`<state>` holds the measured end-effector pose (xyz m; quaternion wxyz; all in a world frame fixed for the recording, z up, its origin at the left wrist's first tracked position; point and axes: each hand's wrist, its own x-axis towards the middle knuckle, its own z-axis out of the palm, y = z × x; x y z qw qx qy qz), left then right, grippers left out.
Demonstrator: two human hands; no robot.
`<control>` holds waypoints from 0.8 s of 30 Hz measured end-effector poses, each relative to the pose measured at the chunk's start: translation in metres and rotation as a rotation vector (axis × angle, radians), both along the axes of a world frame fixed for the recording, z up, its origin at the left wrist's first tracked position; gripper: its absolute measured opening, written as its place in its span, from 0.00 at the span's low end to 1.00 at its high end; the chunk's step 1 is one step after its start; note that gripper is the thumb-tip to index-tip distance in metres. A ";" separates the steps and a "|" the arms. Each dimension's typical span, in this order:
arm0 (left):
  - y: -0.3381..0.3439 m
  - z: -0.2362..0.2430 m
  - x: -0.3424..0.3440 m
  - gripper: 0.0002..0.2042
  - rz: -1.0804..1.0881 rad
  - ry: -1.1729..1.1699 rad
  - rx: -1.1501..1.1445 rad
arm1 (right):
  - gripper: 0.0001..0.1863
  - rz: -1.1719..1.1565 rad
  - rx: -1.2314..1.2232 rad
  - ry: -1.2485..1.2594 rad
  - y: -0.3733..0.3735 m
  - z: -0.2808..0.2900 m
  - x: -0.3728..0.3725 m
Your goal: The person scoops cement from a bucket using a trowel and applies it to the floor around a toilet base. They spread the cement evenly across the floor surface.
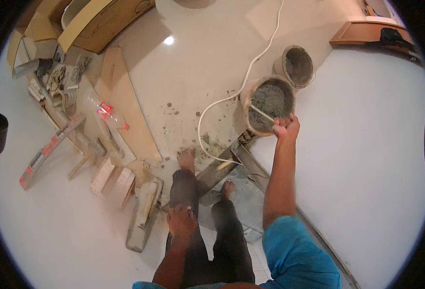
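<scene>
My right hand (pixel 285 128) is stretched forward and closed around the handle of a trowel (pixel 262 113) whose blade lies in the grey mortar of a round bucket (pixel 251 94). My left hand (pixel 181 219) rests flat on my left knee, fingers spread, holding nothing. I am crouched with bare feet on a mortar-smeared patch of floor. A second, smaller bucket (pixel 296 65) with mortar stands just behind the first.
A white cable (pixel 251 67) loops across the tiled floor. A long metal straightedge (pixel 212 176) lies by my feet. Left are a spirit level (pixel 46 151), a plastic bottle (pixel 109 113), boards, tile pieces and cardboard boxes (pixel 102 21). A white wall (pixel 366 144) fills the right.
</scene>
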<state>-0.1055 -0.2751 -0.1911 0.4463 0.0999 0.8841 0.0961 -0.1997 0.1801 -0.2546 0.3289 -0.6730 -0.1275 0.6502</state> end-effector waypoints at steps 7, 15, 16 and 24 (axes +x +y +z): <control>-0.004 0.001 0.039 0.14 0.024 0.034 -0.027 | 0.07 0.507 0.067 0.208 -0.140 0.140 0.019; -0.009 0.004 0.163 0.15 0.284 0.202 0.018 | 0.07 1.007 -0.133 0.205 -0.296 0.186 0.119; -0.005 0.006 0.179 0.14 0.350 0.281 0.063 | 0.07 1.089 -0.120 0.243 -0.317 0.193 0.136; -0.032 0.039 0.394 0.16 0.948 0.272 0.464 | 0.08 1.703 -0.005 0.321 -0.443 0.200 0.302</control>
